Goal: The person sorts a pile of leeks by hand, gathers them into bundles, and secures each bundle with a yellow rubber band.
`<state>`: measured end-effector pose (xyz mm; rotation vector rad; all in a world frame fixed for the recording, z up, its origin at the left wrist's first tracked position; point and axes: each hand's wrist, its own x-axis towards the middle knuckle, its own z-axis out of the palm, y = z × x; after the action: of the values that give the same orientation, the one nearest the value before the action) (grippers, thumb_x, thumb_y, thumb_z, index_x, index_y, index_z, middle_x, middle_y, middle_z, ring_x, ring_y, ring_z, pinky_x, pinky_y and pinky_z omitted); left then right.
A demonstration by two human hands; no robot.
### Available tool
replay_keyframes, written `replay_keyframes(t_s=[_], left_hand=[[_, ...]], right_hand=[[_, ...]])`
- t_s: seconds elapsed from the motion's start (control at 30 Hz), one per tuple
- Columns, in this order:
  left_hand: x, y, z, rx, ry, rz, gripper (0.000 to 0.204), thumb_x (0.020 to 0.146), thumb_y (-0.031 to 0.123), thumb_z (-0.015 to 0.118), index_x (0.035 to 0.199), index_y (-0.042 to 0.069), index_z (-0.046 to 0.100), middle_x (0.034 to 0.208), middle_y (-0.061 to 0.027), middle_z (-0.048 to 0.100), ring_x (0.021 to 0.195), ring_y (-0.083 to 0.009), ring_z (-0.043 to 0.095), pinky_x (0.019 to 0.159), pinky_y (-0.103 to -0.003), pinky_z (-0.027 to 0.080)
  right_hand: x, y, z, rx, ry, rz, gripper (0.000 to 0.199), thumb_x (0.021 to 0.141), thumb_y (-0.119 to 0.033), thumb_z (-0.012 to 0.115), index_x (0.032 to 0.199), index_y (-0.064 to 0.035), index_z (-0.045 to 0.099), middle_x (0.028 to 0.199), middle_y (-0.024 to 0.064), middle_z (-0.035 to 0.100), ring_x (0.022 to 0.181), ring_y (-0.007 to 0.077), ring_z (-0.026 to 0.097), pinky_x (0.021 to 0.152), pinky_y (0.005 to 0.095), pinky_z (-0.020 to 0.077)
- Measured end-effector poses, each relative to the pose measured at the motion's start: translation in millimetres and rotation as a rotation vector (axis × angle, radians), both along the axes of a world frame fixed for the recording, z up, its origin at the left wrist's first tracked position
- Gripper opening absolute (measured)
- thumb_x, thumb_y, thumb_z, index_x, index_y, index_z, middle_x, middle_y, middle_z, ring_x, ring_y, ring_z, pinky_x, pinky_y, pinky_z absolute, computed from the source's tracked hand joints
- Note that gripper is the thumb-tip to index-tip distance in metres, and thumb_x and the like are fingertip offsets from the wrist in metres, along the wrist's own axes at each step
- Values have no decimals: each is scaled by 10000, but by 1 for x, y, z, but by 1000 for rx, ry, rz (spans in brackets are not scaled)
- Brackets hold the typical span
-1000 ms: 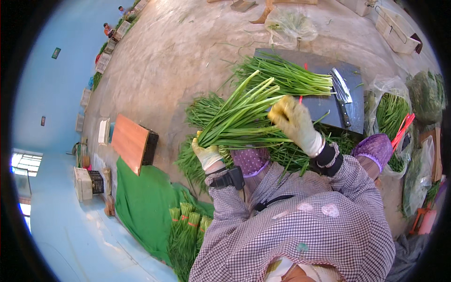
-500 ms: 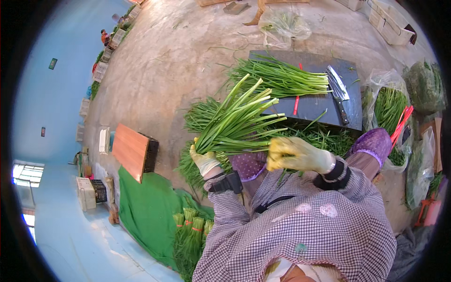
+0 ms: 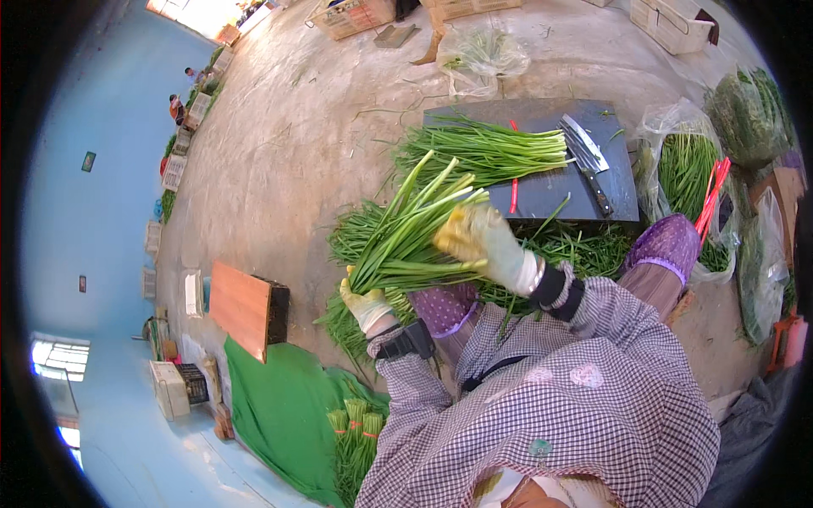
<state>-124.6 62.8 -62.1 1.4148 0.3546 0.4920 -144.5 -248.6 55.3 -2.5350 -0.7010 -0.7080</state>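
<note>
A loose bunch of garlic chives (image 3: 394, 241), pale stalk ends fanned up and to the right, rests in my gloved left hand (image 3: 366, 306), whose fingers are closed round its lower left part. Across the right side of the bunch lies my gloved right hand (image 3: 487, 241), slightly blurred, its curled fingers on the stalks. Beyond, a second pile of chives (image 3: 500, 151) lies on a dark board (image 3: 555, 193) over a red strip (image 3: 514, 195). Beside that pile a black-handled knife (image 3: 600, 195) lies flat.
More loose chives (image 3: 584, 254) lie below the board. At the right stand a clear bag of chives (image 3: 686, 169) and red strips (image 3: 714, 199). On the left are a brown panel (image 3: 239, 309), a green cloth (image 3: 271, 415) and tied bundles (image 3: 356, 432). Crates (image 3: 673, 25) stand far off.
My right hand has moved left and up, from beside the bunch onto its stalks. The left hand keeps its hold. The whole view has shifted slightly.
</note>
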Motion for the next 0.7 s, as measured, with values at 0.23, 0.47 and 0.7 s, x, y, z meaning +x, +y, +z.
replay_keyframes(t_s=[0.23,0.47,0.7], left_hand=[[-2,14,-4,4,79,-1,587,929,18,724,1425,22,410,1390,-139,624,1184,-225,656,998,-363,556],[-1,9,-8,113,103,64,397,966,-26,647,1330,-12,488,1333,-115,642,1126,-203,664,1001,-327,557],[11,16,-13,-163,-34,50,569,898,-20,739,1389,58,463,1333,-126,643,1116,-237,673,937,-396,587]], right_hand=[[-68,-82,-17,421,313,557,104,944,-141,654,990,-83,727,950,4,708,848,214,618,754,355,526],[-75,-73,-52,760,764,134,305,923,-248,751,1165,-66,717,851,36,630,741,179,616,698,323,523],[-42,-17,-16,1105,1025,273,303,981,-221,691,1202,-16,658,906,6,645,672,77,512,609,240,437]])
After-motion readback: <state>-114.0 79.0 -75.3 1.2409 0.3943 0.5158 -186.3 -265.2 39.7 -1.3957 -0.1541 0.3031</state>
